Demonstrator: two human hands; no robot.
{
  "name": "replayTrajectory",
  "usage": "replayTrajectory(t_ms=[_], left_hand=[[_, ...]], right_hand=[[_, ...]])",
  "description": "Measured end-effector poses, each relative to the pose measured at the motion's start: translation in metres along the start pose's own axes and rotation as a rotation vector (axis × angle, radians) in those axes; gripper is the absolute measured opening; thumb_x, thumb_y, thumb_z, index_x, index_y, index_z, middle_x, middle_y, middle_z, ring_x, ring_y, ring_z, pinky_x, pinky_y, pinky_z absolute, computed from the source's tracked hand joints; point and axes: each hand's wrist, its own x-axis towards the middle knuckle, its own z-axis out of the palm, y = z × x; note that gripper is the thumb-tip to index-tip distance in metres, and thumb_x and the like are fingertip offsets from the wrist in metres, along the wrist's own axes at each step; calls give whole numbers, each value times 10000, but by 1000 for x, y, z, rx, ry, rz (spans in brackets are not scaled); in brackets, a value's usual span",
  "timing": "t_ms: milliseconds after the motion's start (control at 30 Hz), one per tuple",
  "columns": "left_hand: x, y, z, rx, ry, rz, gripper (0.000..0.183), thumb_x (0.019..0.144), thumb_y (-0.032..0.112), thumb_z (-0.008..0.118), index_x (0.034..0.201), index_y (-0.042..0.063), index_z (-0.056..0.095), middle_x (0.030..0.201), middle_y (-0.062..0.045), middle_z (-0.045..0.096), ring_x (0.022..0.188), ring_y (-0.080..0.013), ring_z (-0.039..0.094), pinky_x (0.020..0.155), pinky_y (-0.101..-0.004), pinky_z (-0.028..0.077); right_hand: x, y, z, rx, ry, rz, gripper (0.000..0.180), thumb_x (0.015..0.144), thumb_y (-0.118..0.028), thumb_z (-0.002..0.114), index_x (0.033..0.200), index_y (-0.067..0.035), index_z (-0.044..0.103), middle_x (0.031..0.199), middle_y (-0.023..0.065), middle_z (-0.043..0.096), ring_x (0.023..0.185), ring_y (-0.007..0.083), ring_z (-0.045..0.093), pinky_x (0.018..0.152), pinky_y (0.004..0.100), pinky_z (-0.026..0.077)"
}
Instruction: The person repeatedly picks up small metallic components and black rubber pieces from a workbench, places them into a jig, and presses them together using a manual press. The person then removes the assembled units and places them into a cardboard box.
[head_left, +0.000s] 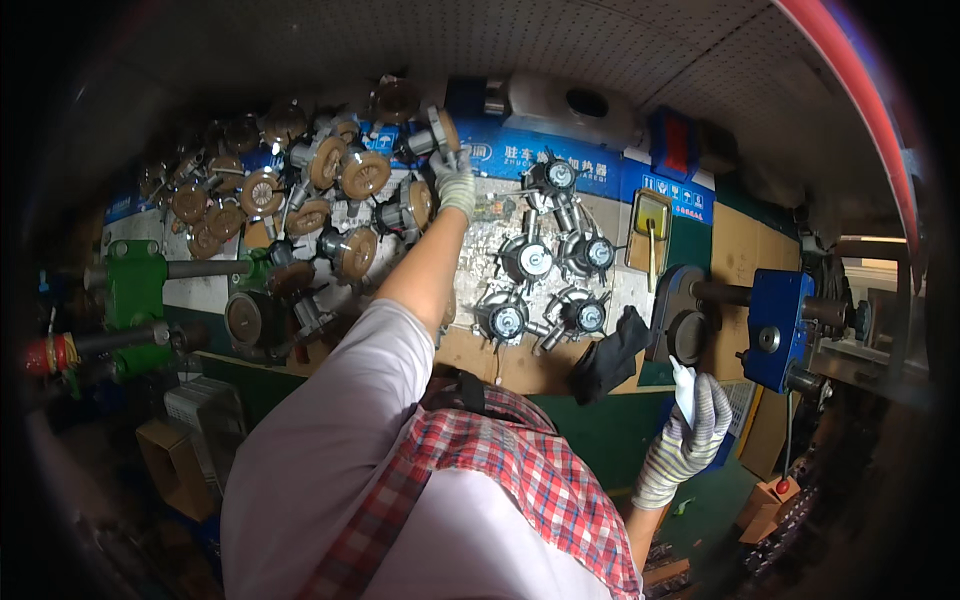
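Note:
My left hand (454, 184), in a pale knit glove, reaches to the back of the bench. Its fingers overlap the lower edge of a motor unit with a brown fan wheel (436, 135); whether they grip it cannot be told. Low at the right, my right hand (686, 442) wears a striped glove and holds a small white squeeze tube (684, 394), nozzle up. Between the hands stand several grey metal motor housings (526, 259) with round silver and black tops. More motor units with brown fan wheels (356, 251) crowd the bench's left side.
A tray of yellow substance (652, 221) holds a brush (652, 259). Black cloth (613, 352) lies at the front edge. A blue press (780, 330) stands right, a green press (135, 300) left. Behind are a metal casing (555, 101) and blue printed cardboard (517, 154).

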Motion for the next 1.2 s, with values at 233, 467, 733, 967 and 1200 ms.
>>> replayTrajectory(t_ms=[233, 467, 733, 967, 1200], left_hand=[[-77, 73, -80, 413, -459, -61, 766, 914, 300, 731, 1491, -15, 339, 1330, -212, 613, 1254, -316, 573, 1096, -372, 421], [-211, 69, -363, 983, -420, 852, 274, 845, 208, 723, 1092, 117, 645, 1139, -88, 670, 1045, -331, 617, 937, -463, 472], [-249, 17, -359, 1335, -329, 471, 905, 659, 385, 899, 1421, 171, 462, 1480, -191, 439, 1306, -389, 464, 1070, -514, 399], [-171, 31, -361, 858, -391, 40, 717, 783, 367, 848, 1303, -12, 532, 1167, -220, 681, 1040, -362, 677, 944, -403, 537], [-117, 76, -332, 1175, -359, 100, 424, 917, 270, 700, 1274, 50, 638, 1191, -226, 691, 1089, -390, 653, 968, -428, 512]], right_hand=[[18, -11, 6, 188, 13, -132, 395, 865, -41, 648, 1258, -13, 684, 1245, 164, 618, 1125, 312, 657, 969, 401, 557], [33, -26, 14, 349, 34, -294, 396, 849, 29, 718, 1240, -36, 702, 1228, 147, 665, 1146, 298, 645, 1000, 383, 524], [26, -47, 20, 415, -17, -418, 348, 869, -14, 754, 1213, -39, 712, 1213, 142, 681, 1122, 278, 656, 968, 370, 531], [19, -56, 19, 467, 2, -457, 367, 830, 58, 759, 1181, -42, 719, 1182, 138, 697, 1089, 276, 674, 953, 369, 536], [11, -54, 9, 385, 35, -405, 364, 847, 18, 764, 1203, -41, 717, 1202, 143, 689, 1111, 284, 661, 967, 383, 532]])
